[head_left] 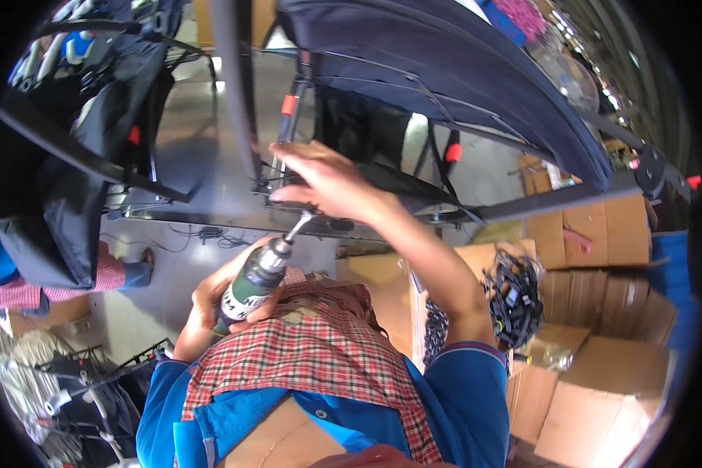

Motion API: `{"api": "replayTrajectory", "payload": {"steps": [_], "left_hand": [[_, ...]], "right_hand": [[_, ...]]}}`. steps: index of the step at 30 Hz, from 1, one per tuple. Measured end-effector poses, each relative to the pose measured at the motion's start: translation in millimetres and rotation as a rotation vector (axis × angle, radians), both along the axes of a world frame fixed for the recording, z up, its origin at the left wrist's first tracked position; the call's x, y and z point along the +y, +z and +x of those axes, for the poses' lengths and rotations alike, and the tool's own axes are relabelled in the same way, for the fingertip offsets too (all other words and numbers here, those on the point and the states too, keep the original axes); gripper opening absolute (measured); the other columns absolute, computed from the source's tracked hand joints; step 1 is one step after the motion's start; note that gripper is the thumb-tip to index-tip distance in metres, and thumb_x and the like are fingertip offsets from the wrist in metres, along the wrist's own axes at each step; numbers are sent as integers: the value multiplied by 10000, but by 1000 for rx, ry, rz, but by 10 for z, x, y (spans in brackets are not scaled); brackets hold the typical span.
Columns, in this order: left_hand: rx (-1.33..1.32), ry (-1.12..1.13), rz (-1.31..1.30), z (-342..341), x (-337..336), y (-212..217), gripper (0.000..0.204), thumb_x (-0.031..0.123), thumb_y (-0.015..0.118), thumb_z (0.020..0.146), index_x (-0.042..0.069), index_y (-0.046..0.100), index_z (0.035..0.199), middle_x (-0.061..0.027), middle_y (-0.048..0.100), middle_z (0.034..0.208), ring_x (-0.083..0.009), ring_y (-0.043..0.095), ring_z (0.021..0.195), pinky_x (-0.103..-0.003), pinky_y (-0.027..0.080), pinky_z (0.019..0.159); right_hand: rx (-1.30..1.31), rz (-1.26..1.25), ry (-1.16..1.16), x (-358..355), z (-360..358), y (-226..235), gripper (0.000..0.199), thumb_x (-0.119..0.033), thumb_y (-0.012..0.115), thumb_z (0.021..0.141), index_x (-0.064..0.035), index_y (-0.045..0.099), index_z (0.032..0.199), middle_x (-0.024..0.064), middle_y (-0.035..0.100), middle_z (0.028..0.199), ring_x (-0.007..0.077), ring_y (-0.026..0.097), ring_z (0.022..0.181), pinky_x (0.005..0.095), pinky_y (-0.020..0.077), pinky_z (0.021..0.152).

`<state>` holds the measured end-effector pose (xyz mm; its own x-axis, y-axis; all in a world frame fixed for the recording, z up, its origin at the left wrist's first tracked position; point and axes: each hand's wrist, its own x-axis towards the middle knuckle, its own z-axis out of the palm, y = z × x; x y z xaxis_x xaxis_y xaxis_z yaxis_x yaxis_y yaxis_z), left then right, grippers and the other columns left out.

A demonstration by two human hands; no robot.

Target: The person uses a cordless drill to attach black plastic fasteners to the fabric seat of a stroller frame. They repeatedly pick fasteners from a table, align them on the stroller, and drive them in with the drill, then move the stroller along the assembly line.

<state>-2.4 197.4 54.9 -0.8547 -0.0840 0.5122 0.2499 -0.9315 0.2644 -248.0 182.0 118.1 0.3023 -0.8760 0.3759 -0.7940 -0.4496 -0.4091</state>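
Beside brown cartons [600,390], left hand [218,292] grips a green-labelled, seemingly powered screwdriver [257,277].

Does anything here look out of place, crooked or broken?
Nothing looks damaged. The left hand grips a green power screwdriver tilted up toward a black metal frame, which the right hand steadies. The only untidy spots are a tangled bundle of black cords on the cardboard boxes.

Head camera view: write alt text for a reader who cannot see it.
A person's left hand grips a green powered screwdriver, its bit angled up to a black metal frame joint that the right hand steadies. Dark navy fabric stretches over the frame above, and cardboard boxes stand at right.
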Motion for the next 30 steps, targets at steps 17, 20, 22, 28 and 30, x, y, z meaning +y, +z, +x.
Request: {"api": "replayTrajectory", "payload": {"steps": [17,20,22,28,30], "left_hand": [[-199,-15,66,-18,-35,227,1391,195,936,547,101,-41,1533,-233,545,834,-193,545,514,-272,406,426],[-148,-89,12,-8,-100,226,1339,183,927,575,167,-25,1516,-233,523,876,-206,560,562,-259,429,430],[-141,-106,15,-16,-105,237,1339,159,921,577,145,-48,1502,-226,522,866,-202,559,554,-262,437,426],[-24,-20,99,60,-1,94,1343,102,899,595,183,-78,1513,-265,488,1008,-220,563,617,-283,454,453],[73,6,137,61,50,-16,1353,75,890,587,173,-78,1528,-300,464,1119,-241,566,658,-293,446,461]], "right_hand": [[86,5,-556,674,-921,-34,308,-321,602,929,-67,669,1090,90,669,1117,287,612,1075,435,438,983],[-46,-72,-402,209,-466,59,308,-293,659,894,-57,661,1092,116,677,1099,314,644,1015,389,518,861],[-87,-18,-465,-196,-284,50,390,-393,649,890,-46,671,1065,147,695,1031,326,664,975,405,525,846],[15,203,-814,-1132,-203,145,768,-731,502,822,3,728,792,268,682,814,415,681,841,470,536,786],[121,118,-847,-1139,-227,117,684,-674,535,837,-21,732,782,244,681,754,406,686,795,473,542,754]]}}
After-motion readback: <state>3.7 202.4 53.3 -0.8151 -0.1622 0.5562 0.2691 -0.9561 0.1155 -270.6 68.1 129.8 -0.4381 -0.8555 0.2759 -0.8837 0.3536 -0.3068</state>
